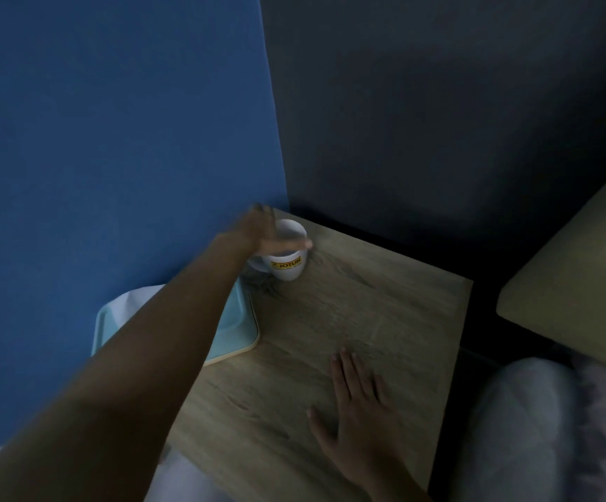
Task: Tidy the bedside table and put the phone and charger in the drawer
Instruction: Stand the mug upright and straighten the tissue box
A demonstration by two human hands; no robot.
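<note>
On the far left is the blue wall (113, 139), and at its foot sits a light blue tray (236, 320) with something white on it that my arm mostly hides. My left hand (268, 235) is stretched out over the white cup (287, 260) in the back corner of the bedside table (366, 320). That hand is blurry, so I cannot tell if my fingers are around the cup or only above it. The cup stands upright, right beside the far corner of the tray. To the right of the cup the wooden top is bare. My right hand (361, 411) lies flat on the near part of the table, fingers spread, with nothing in it. Further right is a pale cushion (577, 284), and my knee in light trousers is below it. I cannot see the phone, the charger or the drawer anywhere here. I think I am in the tidying part, dealing with the cup. Next I would need a good hold around the cup, keep it upright so nothing spills, and set it on the tray. Then I would have to look for the phone and charger.
</note>
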